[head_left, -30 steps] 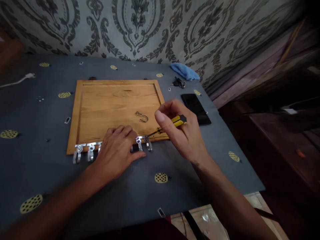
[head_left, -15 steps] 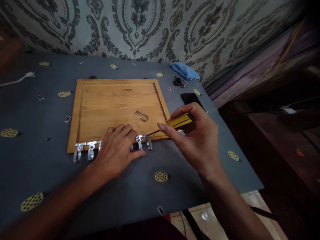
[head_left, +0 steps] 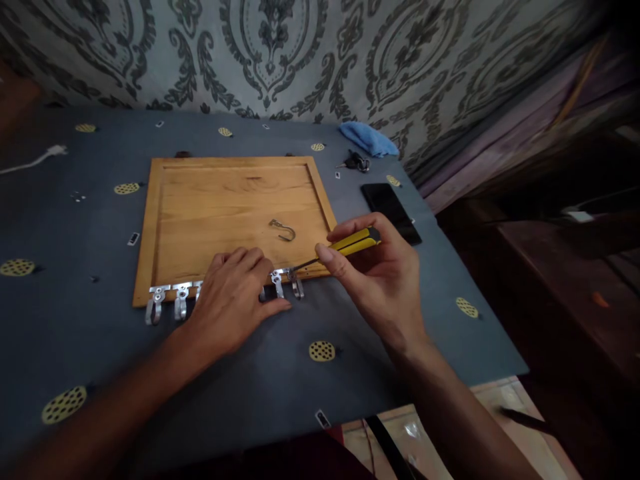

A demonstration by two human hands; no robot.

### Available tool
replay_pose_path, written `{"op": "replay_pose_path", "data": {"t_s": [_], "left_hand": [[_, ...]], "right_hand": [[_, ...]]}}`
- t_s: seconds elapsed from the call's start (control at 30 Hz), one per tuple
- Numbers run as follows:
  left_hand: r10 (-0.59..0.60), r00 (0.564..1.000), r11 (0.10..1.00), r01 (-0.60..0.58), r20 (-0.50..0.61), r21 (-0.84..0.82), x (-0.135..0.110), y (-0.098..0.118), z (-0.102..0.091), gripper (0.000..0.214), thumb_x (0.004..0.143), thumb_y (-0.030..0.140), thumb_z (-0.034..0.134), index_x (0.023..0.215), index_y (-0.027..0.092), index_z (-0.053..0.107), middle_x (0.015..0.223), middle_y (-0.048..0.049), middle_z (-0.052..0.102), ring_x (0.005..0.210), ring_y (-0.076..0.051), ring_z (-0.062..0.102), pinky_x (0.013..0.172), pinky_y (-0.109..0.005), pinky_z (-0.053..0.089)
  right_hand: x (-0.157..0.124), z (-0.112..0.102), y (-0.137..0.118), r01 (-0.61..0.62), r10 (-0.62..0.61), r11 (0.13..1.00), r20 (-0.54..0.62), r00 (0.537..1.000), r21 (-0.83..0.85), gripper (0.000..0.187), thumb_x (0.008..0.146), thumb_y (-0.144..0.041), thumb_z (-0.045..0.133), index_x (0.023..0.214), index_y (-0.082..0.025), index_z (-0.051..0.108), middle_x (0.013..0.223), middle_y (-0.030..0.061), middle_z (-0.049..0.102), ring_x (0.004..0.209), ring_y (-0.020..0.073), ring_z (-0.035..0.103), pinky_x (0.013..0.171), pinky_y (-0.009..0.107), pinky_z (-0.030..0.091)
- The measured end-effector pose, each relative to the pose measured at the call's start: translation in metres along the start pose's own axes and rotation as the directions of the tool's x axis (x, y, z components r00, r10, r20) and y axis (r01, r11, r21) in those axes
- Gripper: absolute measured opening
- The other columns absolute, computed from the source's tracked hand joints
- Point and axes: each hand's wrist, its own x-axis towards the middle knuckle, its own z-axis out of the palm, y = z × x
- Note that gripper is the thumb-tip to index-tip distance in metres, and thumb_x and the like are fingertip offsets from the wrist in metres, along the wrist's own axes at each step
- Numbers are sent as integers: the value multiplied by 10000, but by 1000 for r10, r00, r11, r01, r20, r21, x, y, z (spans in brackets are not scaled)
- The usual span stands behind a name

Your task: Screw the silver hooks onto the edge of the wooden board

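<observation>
A wooden panel (head_left: 225,207) lies flat on a grey-blue table (head_left: 280,373). A silver metal rack of hooks (head_left: 165,300) runs along the panel's near edge. My left hand (head_left: 233,300) lies flat on the rack, fingers spread, pressing it down. My right hand (head_left: 383,280) grips a yellow and black screwdriver (head_left: 350,243), whose tip meets the rack's right end near the last hooks (head_left: 287,283). One loose metal hook (head_left: 283,230) rests on the panel's middle right.
A black phone (head_left: 393,210) lies right of the panel. A bunch of keys (head_left: 356,161) and a blue cloth (head_left: 370,140) sit at the back right. A white cable (head_left: 35,159) is at far left. Patterned wallpaper rises behind. The table's right edge drops to dark furniture.
My right hand has rolled round the screwdriver handle, from over the top to underneath, with the tip staying on the rack's right end. My left hand has not moved.
</observation>
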Motion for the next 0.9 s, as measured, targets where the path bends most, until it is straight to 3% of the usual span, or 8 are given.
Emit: {"op": "replay_pose_path", "data": {"t_s": [0.1,0.23,0.4,0.9], "left_hand": [[-2,1000,1000,2,3,0,0,0,0,378,822,481,811,977,163,678,1031,-80,701,981,-312,635,823,-439,465],[-1,1000,1000,1,5,-19,0,0,-1,360,817,455,823,979,168,678,1007,-69,702,964,-303,638,824,-429,474],[-14,1000,999,14,7,-31,0,1,-1,349,803,437,839,960,169,681,995,-67,701,953,-300,636,821,-422,475],[-20,999,997,18,-34,-76,-2,-2,3,370,810,471,825,992,180,685,1028,-60,708,972,-298,627,827,-431,455]], "right_hand": [[1,3,3,-3,3,1000,-57,998,15,352,789,-456,855,777,-239,577,696,-48,570,607,121,539,555,268,500],[2,0,7,24,-26,999,-94,995,-32,260,798,-438,850,823,-243,679,724,-31,630,640,135,567,582,292,514],[2,-3,8,38,-44,995,-70,997,-92,203,812,-403,842,907,-255,742,798,-5,701,676,154,608,633,325,539],[1,0,5,97,-100,990,-21,995,-105,129,840,-312,810,818,-243,703,855,2,716,697,150,622,623,300,552]]}}
